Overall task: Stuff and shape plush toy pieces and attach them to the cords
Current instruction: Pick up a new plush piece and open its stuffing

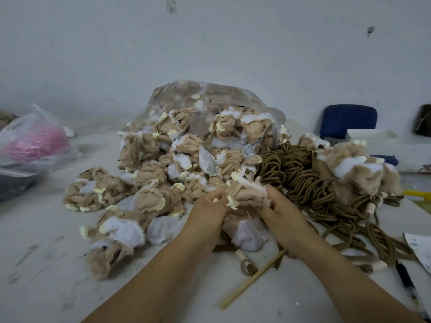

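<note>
Tan plush piece point(245, 193) lies crosswise between my left hand point(207, 212) and right hand point(281, 212), curled fingers point(273, 199) gripping both ends, cords point(300, 176) nearer the right.

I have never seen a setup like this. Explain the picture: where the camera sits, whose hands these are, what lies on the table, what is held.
No machine here: a person works with bare hands. The single picture comes from a camera worn on the head, looking forward and down. The left hand and right hand both pinch one tan-and-white plush piece. On the table a pile of similar pieces spills from a clear bag; a heap of brown cords lies to its right. A thin stick lies near the forearms, a pen at the right edge, a sack with something pink far left.
</note>
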Motion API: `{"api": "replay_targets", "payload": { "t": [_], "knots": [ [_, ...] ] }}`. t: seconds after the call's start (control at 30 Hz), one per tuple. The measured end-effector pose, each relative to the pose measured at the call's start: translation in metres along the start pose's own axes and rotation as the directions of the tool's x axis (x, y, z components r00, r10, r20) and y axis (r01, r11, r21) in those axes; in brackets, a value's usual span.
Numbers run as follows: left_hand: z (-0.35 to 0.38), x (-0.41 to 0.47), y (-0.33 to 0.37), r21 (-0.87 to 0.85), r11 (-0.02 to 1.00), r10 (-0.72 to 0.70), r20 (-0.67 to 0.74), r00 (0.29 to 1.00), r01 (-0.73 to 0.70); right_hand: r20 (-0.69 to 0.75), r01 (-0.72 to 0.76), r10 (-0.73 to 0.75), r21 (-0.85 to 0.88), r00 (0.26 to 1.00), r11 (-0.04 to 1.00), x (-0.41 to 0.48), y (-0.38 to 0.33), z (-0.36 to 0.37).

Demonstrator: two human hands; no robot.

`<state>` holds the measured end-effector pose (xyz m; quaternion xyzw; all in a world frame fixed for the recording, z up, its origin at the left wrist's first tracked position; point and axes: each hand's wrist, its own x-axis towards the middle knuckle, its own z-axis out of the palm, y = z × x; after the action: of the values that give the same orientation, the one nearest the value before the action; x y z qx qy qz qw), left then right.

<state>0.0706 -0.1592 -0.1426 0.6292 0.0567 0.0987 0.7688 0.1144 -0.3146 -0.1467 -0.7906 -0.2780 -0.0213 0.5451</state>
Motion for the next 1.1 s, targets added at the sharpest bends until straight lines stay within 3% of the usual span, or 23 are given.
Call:
{"api": "replay_targets", "payload": {
  "t": [0.13, 0.2, 0.3, 0.47, 0.57, 0.67, 0.77, 0.87, 1.03, 1.1],
  "knots": [
    [0.011, -0.005, 0.001, -0.374, 0.898, -0.176, 0.173, 0.969, 0.230, 0.025, -0.001, -0.004, 0.187, 1.000, 0.982, 0.002, 0.005, 0.003],
    [0.013, -0.007, 0.003, -0.475, 0.830, -0.185, 0.263, 0.947, 0.294, 0.018, -0.025, 0.021, 0.257, 1.000, 0.966, 0.005, 0.005, 0.006],
    [0.012, -0.008, 0.007, -0.542, 0.782, -0.142, 0.327, 0.934, 0.309, -0.022, 0.010, -0.006, 0.226, 1.000, 0.974, 0.006, 0.004, 0.009],
    [0.011, -0.010, 0.007, -0.356, 0.890, -0.154, 0.350, 0.924, 0.283, -0.113, -0.015, 0.028, 0.115, 0.993, 0.993, 0.006, 0.005, 0.011],
    [0.009, -0.007, 0.002, -0.279, 0.938, -0.154, 0.202, 0.967, 0.207, -0.196, -0.058, 0.065, 0.045, 0.978, 0.997, 0.007, 0.002, 0.009],
    [0.010, -0.005, -0.003, -0.101, 0.993, -0.057, -0.028, 0.998, 0.054, -0.176, -0.018, 0.048, 0.166, 0.983, 0.986, 0.005, -0.004, 0.008],
    [0.009, -0.006, -0.003, -0.040, 0.999, 0.013, -0.075, 0.997, -0.016, -0.073, -0.039, 0.065, 0.318, 0.995, 0.947, 0.002, -0.009, 0.003],
    [0.008, -0.006, -0.003, -0.074, 0.996, -0.046, -0.018, 0.999, 0.044, -0.076, 0.033, -0.024, 0.117, 0.997, 0.993, 0.002, -0.008, -0.001],
    [0.015, -0.007, 0.001, -0.425, 0.879, -0.202, 0.081, 0.976, 0.217, -0.173, 0.172, -0.210, -0.213, 0.962, 0.962, 0.002, -0.004, 0.007],
    [0.016, -0.008, 0.002, -0.484, 0.840, -0.231, 0.089, 0.969, 0.245, -0.192, 0.199, -0.259, -0.284, 0.947, 0.938, 0.003, -0.002, 0.012]
  ]
}}
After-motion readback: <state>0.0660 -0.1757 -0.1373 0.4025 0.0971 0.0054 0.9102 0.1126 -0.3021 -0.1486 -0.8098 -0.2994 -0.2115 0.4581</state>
